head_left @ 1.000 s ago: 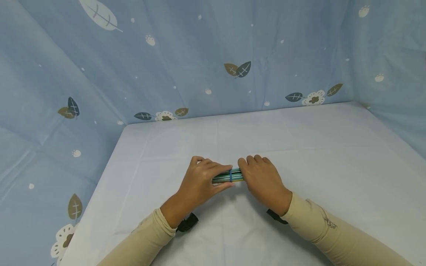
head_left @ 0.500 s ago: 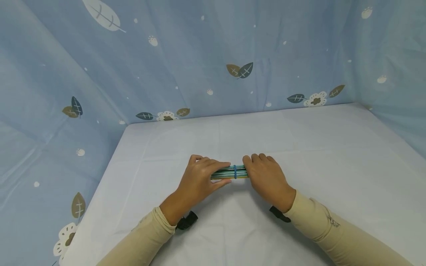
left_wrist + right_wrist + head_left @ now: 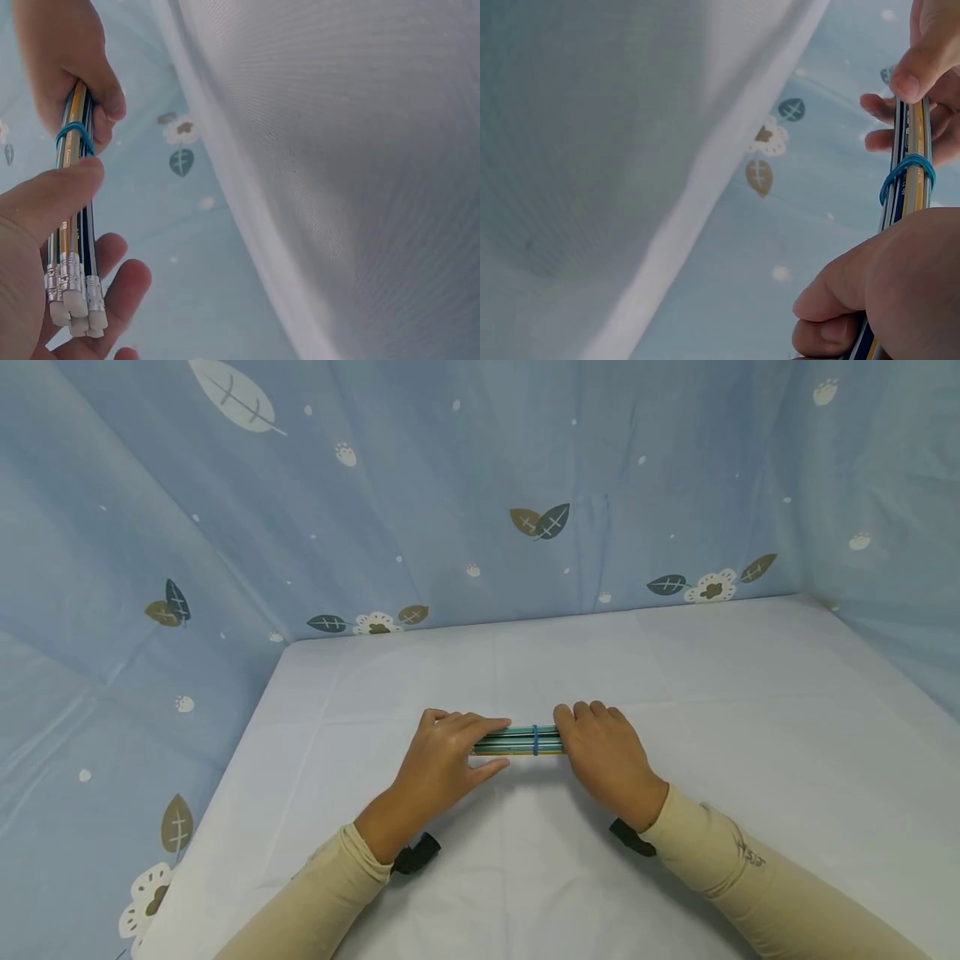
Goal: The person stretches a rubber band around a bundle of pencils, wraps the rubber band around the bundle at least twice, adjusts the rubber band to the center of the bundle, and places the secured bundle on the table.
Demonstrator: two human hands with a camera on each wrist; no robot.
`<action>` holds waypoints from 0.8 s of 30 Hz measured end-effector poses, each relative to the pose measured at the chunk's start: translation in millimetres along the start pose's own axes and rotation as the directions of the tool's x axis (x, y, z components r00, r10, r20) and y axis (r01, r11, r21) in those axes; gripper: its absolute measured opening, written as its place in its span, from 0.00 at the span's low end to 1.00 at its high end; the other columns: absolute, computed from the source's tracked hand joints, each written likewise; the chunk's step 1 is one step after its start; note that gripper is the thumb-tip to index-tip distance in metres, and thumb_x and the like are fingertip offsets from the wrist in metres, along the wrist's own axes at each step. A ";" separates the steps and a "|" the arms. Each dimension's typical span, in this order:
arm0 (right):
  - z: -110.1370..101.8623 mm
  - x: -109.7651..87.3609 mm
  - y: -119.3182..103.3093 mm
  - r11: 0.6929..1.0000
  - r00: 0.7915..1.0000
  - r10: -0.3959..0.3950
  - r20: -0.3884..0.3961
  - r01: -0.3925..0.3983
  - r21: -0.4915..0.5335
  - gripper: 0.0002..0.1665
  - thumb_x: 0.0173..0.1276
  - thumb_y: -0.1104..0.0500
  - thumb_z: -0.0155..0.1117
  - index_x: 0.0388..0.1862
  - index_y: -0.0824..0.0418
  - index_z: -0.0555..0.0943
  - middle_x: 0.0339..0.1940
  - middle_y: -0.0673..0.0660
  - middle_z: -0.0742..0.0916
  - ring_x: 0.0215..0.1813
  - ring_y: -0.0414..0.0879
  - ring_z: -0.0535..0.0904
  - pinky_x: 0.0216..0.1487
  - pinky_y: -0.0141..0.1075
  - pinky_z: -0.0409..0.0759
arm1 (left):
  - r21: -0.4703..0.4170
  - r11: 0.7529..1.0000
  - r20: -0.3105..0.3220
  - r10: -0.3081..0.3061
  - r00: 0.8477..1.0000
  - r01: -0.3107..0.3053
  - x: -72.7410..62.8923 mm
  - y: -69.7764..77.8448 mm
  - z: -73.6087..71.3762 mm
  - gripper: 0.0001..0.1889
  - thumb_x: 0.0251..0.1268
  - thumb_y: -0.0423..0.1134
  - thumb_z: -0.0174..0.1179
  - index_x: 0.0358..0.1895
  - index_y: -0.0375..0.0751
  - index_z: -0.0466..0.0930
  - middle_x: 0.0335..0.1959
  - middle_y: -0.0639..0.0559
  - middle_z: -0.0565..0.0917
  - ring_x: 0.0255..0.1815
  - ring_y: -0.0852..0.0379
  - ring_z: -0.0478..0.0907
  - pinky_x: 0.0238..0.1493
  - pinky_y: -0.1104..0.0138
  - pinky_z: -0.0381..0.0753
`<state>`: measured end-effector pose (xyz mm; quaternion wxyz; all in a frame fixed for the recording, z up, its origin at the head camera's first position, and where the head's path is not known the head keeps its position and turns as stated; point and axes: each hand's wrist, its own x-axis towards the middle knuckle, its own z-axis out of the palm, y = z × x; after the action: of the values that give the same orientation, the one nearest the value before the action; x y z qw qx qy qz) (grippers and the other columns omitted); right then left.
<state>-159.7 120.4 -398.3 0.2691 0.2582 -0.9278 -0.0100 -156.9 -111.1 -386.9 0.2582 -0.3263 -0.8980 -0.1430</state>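
A bundle of pencils (image 3: 517, 743), several together with a blue rubber band (image 3: 536, 740) around them, is held level above the white table. My right hand (image 3: 606, 758) grips the right end; in the right wrist view its thumb and fingers curl round the pencils (image 3: 911, 142). My left hand (image 3: 442, 752) stands around the eraser end, thumb and forefinger stretched along either side. A narrow gap shows between thumb and bundle in the head view. In the left wrist view the white erasers (image 3: 75, 304) point toward the palm, and the rubber band (image 3: 73, 133) lies beyond the thumb (image 3: 71, 187).
A white cloth (image 3: 390, 685) covers the table. Blue curtains (image 3: 450, 468) printed with leaves and flowers hang at the back and sides. Black wrist straps (image 3: 417, 853) show under both wrists, by the beige sleeves.
My left hand has slid left along the pencils, away from the rubber band. The right hand has moved slightly right and up with the bundle, and more pencil length shows between the hands.
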 end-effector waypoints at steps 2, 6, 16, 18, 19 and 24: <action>0.5 0.1 0.1 1.000 1.000 0.002 0.001 -0.002 0.000 0.15 0.57 0.74 0.68 0.31 0.63 0.70 0.21 0.57 0.75 0.24 0.48 0.69 0.26 0.37 0.70 | 0.004 1.000 0.015 -0.012 1.000 0.012 0.1 -0.3 -0.2 0.26 0.48 0.48 0.79 0.54 0.53 0.86 0.43 0.58 0.90 0.41 0.60 0.86 0.47 0.58 0.73; 1.4 -0.1 0.4 1.000 1.000 -0.003 -0.003 0.003 0.000 0.15 0.58 0.74 0.67 0.31 0.63 0.69 0.20 0.57 0.75 0.24 0.48 0.69 0.26 0.37 0.69 | 0.001 0.999 0.057 -0.034 0.998 0.034 0.4 -0.9 -0.2 0.25 0.50 0.45 0.79 0.54 0.53 0.85 0.43 0.58 0.90 0.42 0.60 0.86 0.45 0.60 0.74; 6.9 -3.1 -0.9 0.998 0.998 -0.052 -0.022 0.052 0.025 0.18 0.53 0.69 0.75 0.30 0.63 0.71 0.19 0.56 0.76 0.22 0.47 0.68 0.23 0.36 0.67 | -0.013 0.997 0.178 -0.078 0.981 0.082 -1.4 -2.0 2.3 0.20 0.52 0.42 0.77 0.50 0.51 0.86 0.38 0.57 0.87 0.33 0.64 0.82 0.35 0.65 0.77; 7.8 -3.3 -1.7 0.997 0.998 -0.063 -0.016 0.063 0.032 0.21 0.51 0.65 0.79 0.29 0.63 0.71 0.19 0.55 0.76 0.22 0.47 0.68 0.23 0.35 0.67 | -0.011 0.996 0.198 -0.087 0.976 0.091 -2.5 -2.1 3.1 0.19 0.53 0.42 0.77 0.50 0.51 0.85 0.38 0.57 0.87 0.32 0.64 0.81 0.35 0.66 0.77; 8.0 -3.4 -2.0 0.997 0.998 -0.068 -0.010 0.069 0.037 0.22 0.50 0.64 0.80 0.30 0.62 0.72 0.19 0.55 0.76 0.22 0.46 0.68 0.23 0.35 0.68 | -0.011 0.995 0.209 -0.093 0.974 0.098 -3.0 -2.2 3.7 0.19 0.53 0.42 0.77 0.50 0.51 0.85 0.38 0.57 0.87 0.32 0.64 0.81 0.35 0.66 0.77; 7.6 -5.0 -3.0 0.993 0.996 -0.084 0.024 0.082 0.080 0.23 0.52 0.58 0.81 0.29 0.61 0.71 0.19 0.53 0.74 0.22 0.45 0.66 0.24 0.34 0.67 | -0.030 0.991 0.284 -0.117 0.952 0.130 -3.9 -2.5 6.7 0.16 0.55 0.40 0.76 0.48 0.50 0.86 0.36 0.57 0.86 0.29 0.65 0.78 0.37 0.64 0.79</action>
<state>-158.5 119.3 -407.8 0.2453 0.3067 -0.9196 0.0118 -158.4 -112.1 -394.9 0.1105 -0.2926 -0.9405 -0.1325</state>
